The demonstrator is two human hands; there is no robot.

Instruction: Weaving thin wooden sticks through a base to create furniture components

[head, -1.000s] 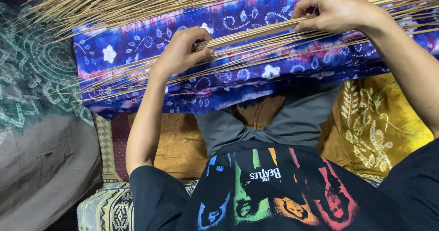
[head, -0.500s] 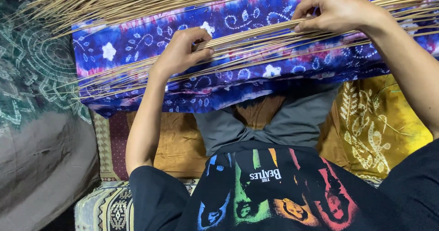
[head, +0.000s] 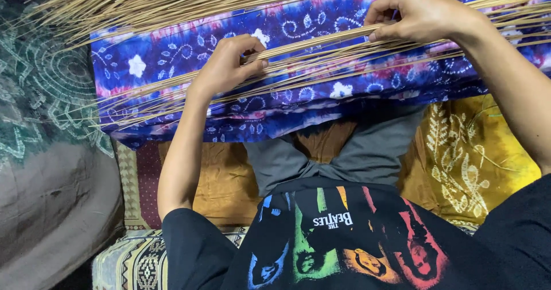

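both hands (head: 229, 66) pinch thin sticks (head: 321, 43) over blue cloth (head: 172, 55).

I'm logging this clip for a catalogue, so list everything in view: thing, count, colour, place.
thin sticks: too many to count, tan, lying in a loose fan across the blue cushion, left to right
blue cushion: one, blue and purple tie-dye with white flowers, across the person's lap
yellow cloth: one, yellow with pale leaf print, lower right under the cushion
brown cloth: one, brown-orange, under the legs at centre left
green patterned cloth: one, dark green with pale rings, far left
woven mat: one, cream with dark geometric pattern, bottom left
grey shorts: one, grey, centre
black shirt: one, black with coloured print, bottom
left hand: pinching sticks, centre left
right hand: pinching sticks, upper right
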